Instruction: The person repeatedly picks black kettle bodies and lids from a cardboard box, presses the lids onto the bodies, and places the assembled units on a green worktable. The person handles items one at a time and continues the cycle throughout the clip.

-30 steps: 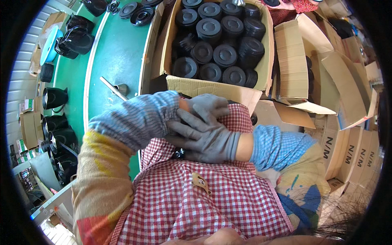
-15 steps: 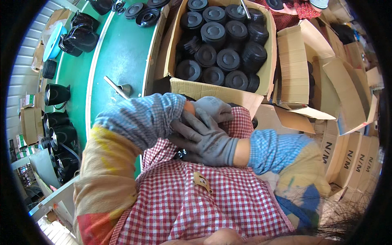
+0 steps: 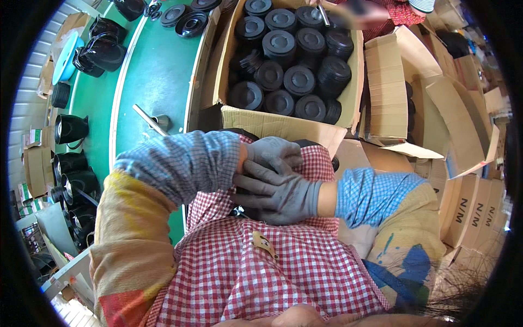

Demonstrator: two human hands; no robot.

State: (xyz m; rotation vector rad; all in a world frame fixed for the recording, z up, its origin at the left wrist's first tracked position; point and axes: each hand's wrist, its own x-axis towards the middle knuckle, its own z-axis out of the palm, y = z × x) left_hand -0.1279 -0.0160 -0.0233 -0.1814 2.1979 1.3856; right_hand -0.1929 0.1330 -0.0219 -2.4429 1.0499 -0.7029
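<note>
Both my hands wear grey work gloves and rest crossed on my lap over a red-and-white checked apron. My right hand lies across the left wrist with its fingers stretched out, holding nothing. Just beyond it, my left hand points to the right, its fingers loosely bent and partly hidden; I see nothing in it. Close ahead stands an open cardboard box packed with stacks of round black lids. Part of a small shiny black object peeks out beside my right hand; its kind is unclear.
On my left runs a green conveyor belt carrying a metal rod-handled tool and black round parts. Black pots line its far side. Open cartons and flat cardboard are at right. A co-worker's blurred hand is beyond the box.
The whole view has shifted slightly. My hands stay crossed, with the right fingers moved a little. The co-worker's hand beyond the box has moved left and a second hand appears at the box's far edge.
</note>
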